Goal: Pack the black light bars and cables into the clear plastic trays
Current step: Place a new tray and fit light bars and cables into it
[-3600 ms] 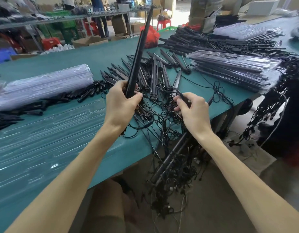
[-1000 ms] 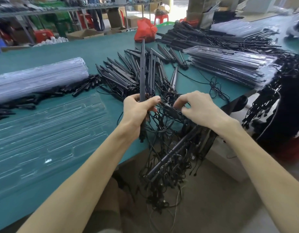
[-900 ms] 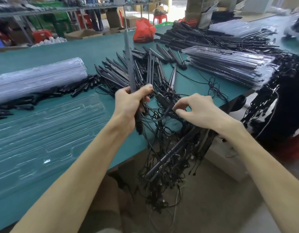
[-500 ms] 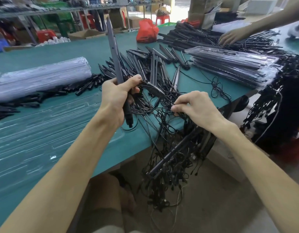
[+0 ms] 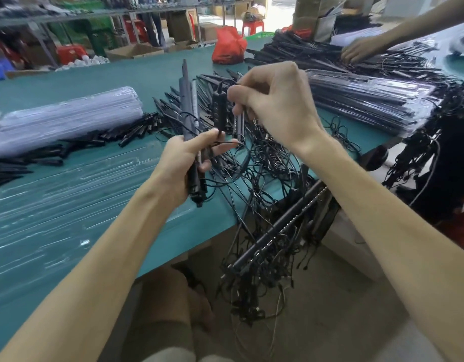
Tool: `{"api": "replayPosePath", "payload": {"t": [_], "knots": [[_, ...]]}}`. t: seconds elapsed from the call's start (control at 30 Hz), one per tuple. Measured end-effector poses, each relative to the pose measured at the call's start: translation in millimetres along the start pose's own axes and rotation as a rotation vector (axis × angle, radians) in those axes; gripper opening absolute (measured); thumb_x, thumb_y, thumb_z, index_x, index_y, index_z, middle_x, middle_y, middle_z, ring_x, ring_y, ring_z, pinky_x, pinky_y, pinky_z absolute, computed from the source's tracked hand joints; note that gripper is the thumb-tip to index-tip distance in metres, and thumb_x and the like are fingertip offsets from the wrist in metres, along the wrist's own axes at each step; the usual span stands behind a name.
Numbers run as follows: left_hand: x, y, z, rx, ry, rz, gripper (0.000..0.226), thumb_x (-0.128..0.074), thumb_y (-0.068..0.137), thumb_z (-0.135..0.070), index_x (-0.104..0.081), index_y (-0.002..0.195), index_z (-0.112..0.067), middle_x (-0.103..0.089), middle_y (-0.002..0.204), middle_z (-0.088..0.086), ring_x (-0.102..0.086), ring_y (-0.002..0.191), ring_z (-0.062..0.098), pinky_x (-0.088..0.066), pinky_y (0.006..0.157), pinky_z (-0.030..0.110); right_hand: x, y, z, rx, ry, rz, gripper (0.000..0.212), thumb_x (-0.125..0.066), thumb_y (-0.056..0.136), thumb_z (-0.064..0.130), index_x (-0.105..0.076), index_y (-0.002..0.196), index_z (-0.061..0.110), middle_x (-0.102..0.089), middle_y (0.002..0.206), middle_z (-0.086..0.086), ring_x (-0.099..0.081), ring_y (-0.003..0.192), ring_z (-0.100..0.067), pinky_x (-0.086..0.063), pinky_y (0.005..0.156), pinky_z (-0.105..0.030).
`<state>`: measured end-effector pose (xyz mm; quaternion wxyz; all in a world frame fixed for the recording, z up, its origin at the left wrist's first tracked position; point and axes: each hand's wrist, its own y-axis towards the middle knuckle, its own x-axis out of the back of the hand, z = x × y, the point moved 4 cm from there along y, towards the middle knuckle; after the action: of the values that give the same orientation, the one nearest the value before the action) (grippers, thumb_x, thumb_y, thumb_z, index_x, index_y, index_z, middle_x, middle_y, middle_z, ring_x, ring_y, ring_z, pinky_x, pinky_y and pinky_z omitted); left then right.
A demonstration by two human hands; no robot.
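Gripping a light bar (image 5: 186, 105) upright, the left hand (image 5: 181, 165) curls round its lower end. The right hand (image 5: 277, 105), just right of the bar, pinches the cable's controller (image 5: 221, 111). Trays (image 5: 56, 205) lie left of the left hand, and cables (image 5: 264, 165) lie tangled below the right.

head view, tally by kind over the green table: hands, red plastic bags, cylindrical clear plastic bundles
Bare hands: 3 (left hand gripping black light bars, right hand pinching a black cable controller, another person's hand)
Red plastic bag: 1
Cylindrical clear plastic bundle: 1
Total: 5
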<state>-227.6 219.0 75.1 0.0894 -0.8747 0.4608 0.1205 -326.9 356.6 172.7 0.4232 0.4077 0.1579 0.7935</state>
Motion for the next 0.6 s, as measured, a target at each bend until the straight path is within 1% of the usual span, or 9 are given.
{"api": "replayPosePath", "payload": {"t": [0.07,0.17,0.23,0.3,0.37,0.43,0.5,0.57,0.6], "knots": [[-11.2,-3.9,4.7,0.005,0.001,0.168,0.032,-0.072,0.090,-0.015,-0.062,0.112,0.006,-0.072,0.117,0.020,-0.070,0.110,0.021,-0.038,0.041,0.013,-1.9,4.7,-3.8,-0.022,-0.012,-0.006,0.017,-0.072,0.092,0.031,-0.078,0.086,0.016,-0.074,0.072,0.008,-0.062,0.057,0.000,-0.057,0.072,-0.036],[-31.0,-9.3,12.1,-0.007,0.020,0.274,0.043,-0.077,0.086,-0.014,-0.063,0.121,0.007,-0.072,0.119,0.018,-0.064,0.084,0.006,-0.039,0.044,0.014,-7.6,6.8,-14.0,-0.079,-0.002,0.041,0.016,-0.074,0.091,0.030,-0.078,0.086,0.016,-0.073,0.070,0.006,-0.066,0.053,-0.008,-0.058,0.061,-0.029],[-45.2,-10.8,18.3,-0.017,0.025,0.243,0.025,-0.078,0.084,-0.011,-0.071,0.107,-0.004,-0.076,0.104,0.010,-0.066,0.071,0.004,-0.036,0.042,0.015,-12.8,4.2,-22.2,-0.111,0.008,0.075,0.016,-0.074,0.090,0.030,-0.078,0.085,0.015,-0.072,0.067,0.004,-0.067,0.050,-0.013,-0.058,0.054,-0.028],[-55.0,-11.0,21.3,-0.028,0.043,0.173,0.012,-0.077,0.085,-0.008,-0.070,0.095,-0.010,-0.078,0.091,0.005,-0.072,0.072,0.010,-0.032,0.040,0.017,-15.1,0.0,-29.4,-0.125,0.045,0.069,0.016,-0.074,0.091,0.028,-0.078,0.087,0.013,-0.073,0.068,0.002,-0.069,0.053,-0.016,-0.059,0.056,-0.030],[-55.9,-10.0,21.5,-0.048,0.061,0.104,0.010,-0.075,0.087,-0.006,-0.068,0.093,-0.009,-0.078,0.093,0.011,-0.076,0.081,0.021,-0.032,0.039,0.019,-12.6,-5.3,-40.0,-0.135,0.106,0.034,0.016,-0.073,0.092,0.025,-0.075,0.094,0.010,-0.074,0.078,0.000,-0.071,0.063,-0.015,-0.060,0.062,-0.030],[-49.5,-8.9,19.4,-0.083,0.091,0.053,0.010,-0.076,0.086,-0.006,-0.068,0.092,-0.004,-0.077,0.094,0.016,-0.076,0.076,0.021,-0.035,0.039,0.019,-9.4,-14.7,-55.1,-0.165,0.120,0.057,0.018,-0.070,0.094,0.024,-0.071,0.102,0.008,-0.074,0.085,-0.002,-0.072,0.068,-0.013,-0.059,0.062,-0.026],[-42.3,-7.8,17.1,-0.119,0.109,0.011,0.016,-0.076,0.086,-0.007,-0.070,0.096,0.004,-0.077,0.094,0.017,-0.073,0.066,0.015,-0.036,0.041,0.020,-11.6,-29.7,-72.0,-0.184,0.010,0.211,0.017,-0.065,0.097,0.021,-0.069,0.103,0.006,-0.073,0.087,-0.002,-0.073,0.072,-0.013,-0.058,0.067,-0.024],[-38.3,-6.1,14.5,-0.143,0.075,-0.009,0.010,-0.075,0.087,-0.006,-0.070,0.092,0.001,-0.077,0.096,0.017,-0.075,0.076,0.022,-0.034,0.041,0.020,-14.9,-47.5,-85.9,-0.152,-0.153,0.328,0.012,-0.064,0.098,0.018,-0.071,0.102,0.008,-0.072,0.088,0.000,-0.069,0.078,-0.011,-0.055,0.077,-0.024],[-37.3,-4.8,12.7,-0.148,0.038,-0.020,0.008,-0.074,0.086,-0.005,-0.068,0.089,-0.002,-0.077,0.097,0.017,-0.076,0.085,0.027,-0.032,0.039,0.019,-13.7,-54.2,-91.7,-0.136,-0.195,0.315,0.010,-0.064,0.098,0.017,-0.071,0.101,0.010,-0.070,0.090,0.001,-0.066,0.080,-0.011,-0.053,0.080,-0.026]]}}
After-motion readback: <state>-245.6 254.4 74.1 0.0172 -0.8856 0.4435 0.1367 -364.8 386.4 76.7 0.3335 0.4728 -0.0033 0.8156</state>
